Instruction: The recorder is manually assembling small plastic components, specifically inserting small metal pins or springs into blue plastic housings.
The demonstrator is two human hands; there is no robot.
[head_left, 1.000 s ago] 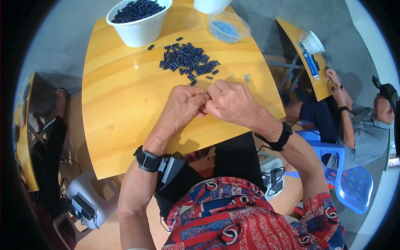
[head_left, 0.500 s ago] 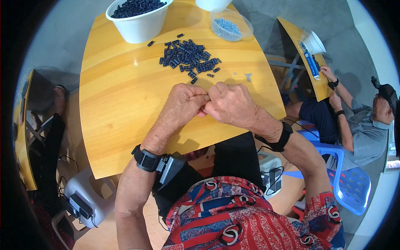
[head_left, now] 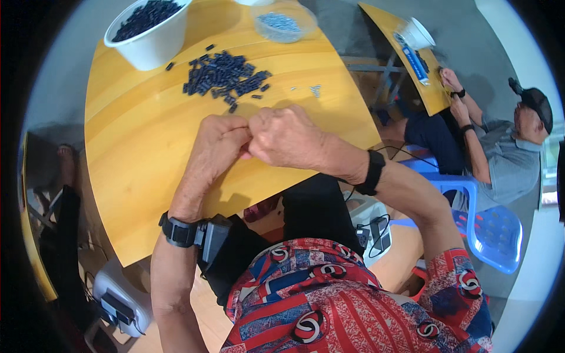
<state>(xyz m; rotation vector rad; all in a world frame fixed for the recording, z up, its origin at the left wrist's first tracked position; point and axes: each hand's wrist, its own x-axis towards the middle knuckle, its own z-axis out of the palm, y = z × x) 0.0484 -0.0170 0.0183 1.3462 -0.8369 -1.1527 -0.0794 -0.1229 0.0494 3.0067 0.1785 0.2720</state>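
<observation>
My left hand [head_left: 213, 144] and my right hand [head_left: 287, 138] meet over the front part of the wooden table [head_left: 135, 159]. Both are closed, thumbs and fingers pinched together where they touch. Whatever sits between the fingertips is hidden by the knuckles. Just beyond the hands lies a loose pile of small black cylindrical pieces [head_left: 218, 73], a few of them strayed toward my fingers. To the right of that pile rests a little cluster of thin silvery pins [head_left: 315, 91].
A white tub [head_left: 153, 50] heaped with black pieces stands at the far left of the table. A clear plastic bowl [head_left: 288, 32] of small pale-blue pieces is farther right. Another person [head_left: 500, 153] works at a separate table [head_left: 432, 100] on the right, beside a blue plastic chair [head_left: 494, 235].
The whole view has shifted and turned slightly, so the table and its things appear farther left and higher. My hands stay pinched together in the same way.
</observation>
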